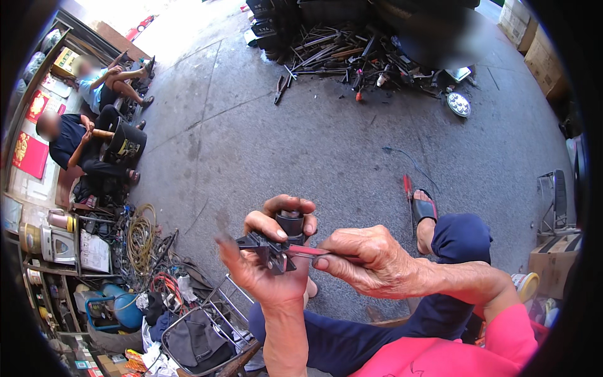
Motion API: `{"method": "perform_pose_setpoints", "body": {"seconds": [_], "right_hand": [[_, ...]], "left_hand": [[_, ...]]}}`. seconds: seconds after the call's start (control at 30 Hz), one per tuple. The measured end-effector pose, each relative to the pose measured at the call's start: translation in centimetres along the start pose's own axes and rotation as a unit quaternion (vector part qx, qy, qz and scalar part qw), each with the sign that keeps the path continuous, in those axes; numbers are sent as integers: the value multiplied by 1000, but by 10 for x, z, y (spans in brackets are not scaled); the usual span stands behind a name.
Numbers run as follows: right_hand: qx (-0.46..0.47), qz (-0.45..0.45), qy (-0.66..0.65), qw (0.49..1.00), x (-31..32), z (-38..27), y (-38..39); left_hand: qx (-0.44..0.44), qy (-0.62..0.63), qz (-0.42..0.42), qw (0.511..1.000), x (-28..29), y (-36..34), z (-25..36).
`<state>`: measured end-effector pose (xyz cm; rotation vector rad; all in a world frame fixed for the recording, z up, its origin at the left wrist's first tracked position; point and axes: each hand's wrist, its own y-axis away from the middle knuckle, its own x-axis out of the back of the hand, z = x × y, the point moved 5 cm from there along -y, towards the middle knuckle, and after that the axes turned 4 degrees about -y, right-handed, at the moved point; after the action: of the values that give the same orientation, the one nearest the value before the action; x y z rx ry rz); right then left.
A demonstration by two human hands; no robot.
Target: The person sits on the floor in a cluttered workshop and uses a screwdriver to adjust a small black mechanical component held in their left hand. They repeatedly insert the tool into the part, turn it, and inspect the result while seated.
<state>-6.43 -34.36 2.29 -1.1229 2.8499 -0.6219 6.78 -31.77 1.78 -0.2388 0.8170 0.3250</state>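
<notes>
My left hand (276, 276) is raised in front of me, its fingers and thumb wrapped round a black plastic part (270, 251). A short black cylinder (290, 224) stands up from this part between my fingertips. From the right, my right hand (370, 261) pinches a slim red tool (304, 250) with a bit of shiny metal along it. The red tool's left end touches the side of the black part, and its exact kind is hard to make out. My fingers cover its other end.
A heap of metal tools (333, 50) lies ahead, with pliers (281, 88) and a round lamp (458, 104) nearby. A red-handled tool (407, 185) is beside my foot. Two people (69, 138) sit at the left near a black bucket (127, 141). Coiled hose (142, 232) and a metal-framed chair (198, 339) are lower left.
</notes>
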Motion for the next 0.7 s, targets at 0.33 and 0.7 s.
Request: {"method": "perform_pose_setpoints", "body": {"seconds": [0.33, 0.7], "right_hand": [[38, -18, 115, 993, 5, -8, 0], [5, -79, 27, 997, 0, 4, 4]], "left_hand": [[48, 22, 22, 998, -2, 2, -9], [79, 99, 10, 992, -2, 4, -18]]}}
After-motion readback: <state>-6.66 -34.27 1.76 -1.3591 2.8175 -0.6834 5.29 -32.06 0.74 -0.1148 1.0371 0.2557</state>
